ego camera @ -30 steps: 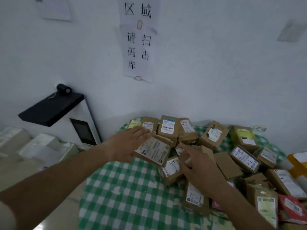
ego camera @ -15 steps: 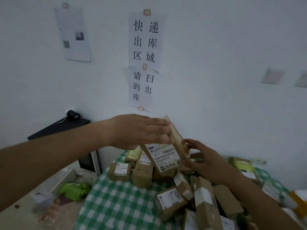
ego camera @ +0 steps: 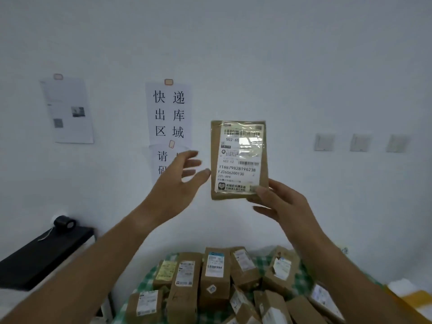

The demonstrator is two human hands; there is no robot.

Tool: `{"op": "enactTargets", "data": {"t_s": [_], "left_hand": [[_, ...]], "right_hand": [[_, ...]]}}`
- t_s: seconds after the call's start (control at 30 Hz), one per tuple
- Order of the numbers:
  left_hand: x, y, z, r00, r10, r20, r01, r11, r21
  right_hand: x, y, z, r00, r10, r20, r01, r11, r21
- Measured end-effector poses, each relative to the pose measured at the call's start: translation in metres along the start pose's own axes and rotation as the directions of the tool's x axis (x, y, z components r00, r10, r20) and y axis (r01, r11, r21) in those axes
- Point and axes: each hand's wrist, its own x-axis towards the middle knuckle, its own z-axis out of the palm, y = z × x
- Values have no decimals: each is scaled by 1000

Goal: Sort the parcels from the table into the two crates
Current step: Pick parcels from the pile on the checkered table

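Note:
My right hand (ego camera: 278, 204) holds a flat brown parcel (ego camera: 238, 160) upright in front of the wall, pinching its lower right corner, with the white shipping label facing me. My left hand (ego camera: 177, 183) hovers just left of the parcel with fingers spread, touching nothing. Below, several brown cardboard parcels (ego camera: 215, 274) with labels lie piled on the table with a green checked cloth (ego camera: 306, 277). No crate is in view.
A black-topped scanner device (ego camera: 44, 251) stands at the lower left by the wall. Paper signs (ego camera: 169, 115) hang on the white wall behind. A yellow package (ego camera: 413, 298) shows at the far right edge.
The parcel has been lifted from the pile to head height and turned label-forward. My left hand let go of it; my right hand now holds it alone. The camera tilted up.

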Motion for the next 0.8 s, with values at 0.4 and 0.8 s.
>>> {"op": "enactTargets", "data": {"t_s": [0.4, 0.8], "left_hand": [[0, 9, 5, 990, -1, 142, 70, 873, -483], [-10, -8, -6, 997, -17, 73, 56, 815, -577]], "right_hand": [[8, -39, 17, 998, -59, -14, 59, 998, 0], [10, -47, 44, 998, -42, -38, 39, 996, -83]]}}
